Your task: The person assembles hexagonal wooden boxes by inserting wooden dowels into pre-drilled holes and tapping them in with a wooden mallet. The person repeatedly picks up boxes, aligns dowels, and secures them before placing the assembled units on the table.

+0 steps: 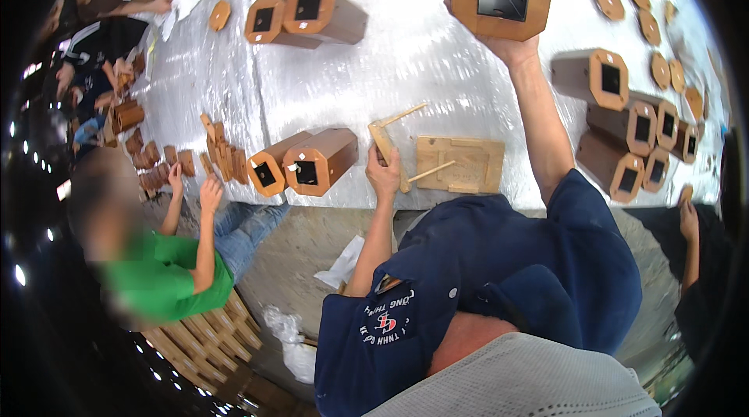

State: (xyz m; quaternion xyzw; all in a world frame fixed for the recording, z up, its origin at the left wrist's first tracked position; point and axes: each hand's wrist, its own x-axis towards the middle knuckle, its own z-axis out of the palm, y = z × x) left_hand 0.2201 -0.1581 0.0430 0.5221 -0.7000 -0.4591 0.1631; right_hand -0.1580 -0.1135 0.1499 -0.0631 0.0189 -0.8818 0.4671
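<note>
My left hand (382,173) is closed around a light wooden bar (380,138) near the table's front edge. Two thin sticks point rightward from the bar, one at each end. Stretched far forward, my right hand (516,49) grips a brown octagonal wooden box (466,3) from behind and below. The box's square dark opening faces me, and most of the fingers are hidden behind it. Just right of my left hand lies a pale wooden board (477,158) with raised strips, partly under the lower stick.
Octagonal boxes stand left (328,158), far left (326,13) and right (591,78). Round wooden discs (608,1) lie far right. The table (421,50) has a shiny plastic cover. A person in green (168,269) works at my left; another person's hand (688,218) shows at right.
</note>
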